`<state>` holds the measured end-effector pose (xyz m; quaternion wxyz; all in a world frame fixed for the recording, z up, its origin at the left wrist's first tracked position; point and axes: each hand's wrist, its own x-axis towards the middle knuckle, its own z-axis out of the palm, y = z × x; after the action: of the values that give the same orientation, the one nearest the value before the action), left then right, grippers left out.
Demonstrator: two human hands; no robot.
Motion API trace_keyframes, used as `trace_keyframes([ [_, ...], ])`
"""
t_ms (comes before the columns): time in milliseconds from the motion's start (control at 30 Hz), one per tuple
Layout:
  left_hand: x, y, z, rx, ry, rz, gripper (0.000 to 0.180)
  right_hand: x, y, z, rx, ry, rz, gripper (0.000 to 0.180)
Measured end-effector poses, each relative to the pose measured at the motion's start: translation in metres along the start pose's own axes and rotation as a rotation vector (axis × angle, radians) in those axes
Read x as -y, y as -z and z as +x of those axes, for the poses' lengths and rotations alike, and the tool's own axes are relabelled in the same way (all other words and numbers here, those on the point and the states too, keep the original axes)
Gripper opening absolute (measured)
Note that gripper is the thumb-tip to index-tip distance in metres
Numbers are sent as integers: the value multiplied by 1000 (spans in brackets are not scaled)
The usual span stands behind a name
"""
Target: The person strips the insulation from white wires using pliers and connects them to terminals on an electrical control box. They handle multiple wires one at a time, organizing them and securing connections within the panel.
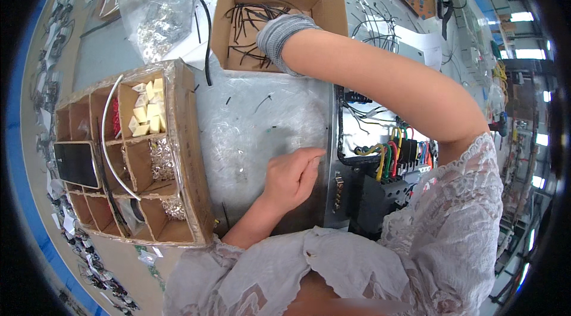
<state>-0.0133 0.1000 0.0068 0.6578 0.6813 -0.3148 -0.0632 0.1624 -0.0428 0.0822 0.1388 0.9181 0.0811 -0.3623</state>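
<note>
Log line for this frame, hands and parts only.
left hand: resting on metal panel, fingers at its edge | right hand: hidden in cardboard box of black cable ties | beside: divided parts tray, wired contactors

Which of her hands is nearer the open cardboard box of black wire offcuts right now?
Right. The right hand, in a grey glove, reaches into the cardboard box; the left hand rests on the metal panel's edge, well short of it.

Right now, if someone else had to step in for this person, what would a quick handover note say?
Left hand: resting on the metal plate by the edge of the wired panel, holding nothing visible.
Right hand: hidden in a grey knit glove, reaching into the open cardboard box of black cable pieces.
Divided cardboard tray of small parts sits to the left.
Done: several coloured wires are fitted on the panel.
Left: cannot tell.
</note>
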Motion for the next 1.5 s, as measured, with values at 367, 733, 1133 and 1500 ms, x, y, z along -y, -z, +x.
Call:
trace_keyframes([
  [367, -4, 2, 0, -1, -27, 17, 12, -17, -26, 27, 3, -89, 153, 31],
  [733, -4, 4, -2, 2, -12, 8, 12, -32, 15, 2, -65, 13, 98, 27],
  [1133, -3, 2, 0, -3, -2, -8, 12, -79, 22, -22, -290, 126, 837, 22],
  [1500, -4, 3, -1, -14, 17, -2, 12, -67, 17, -21, -259, 4, 733, 13],
])
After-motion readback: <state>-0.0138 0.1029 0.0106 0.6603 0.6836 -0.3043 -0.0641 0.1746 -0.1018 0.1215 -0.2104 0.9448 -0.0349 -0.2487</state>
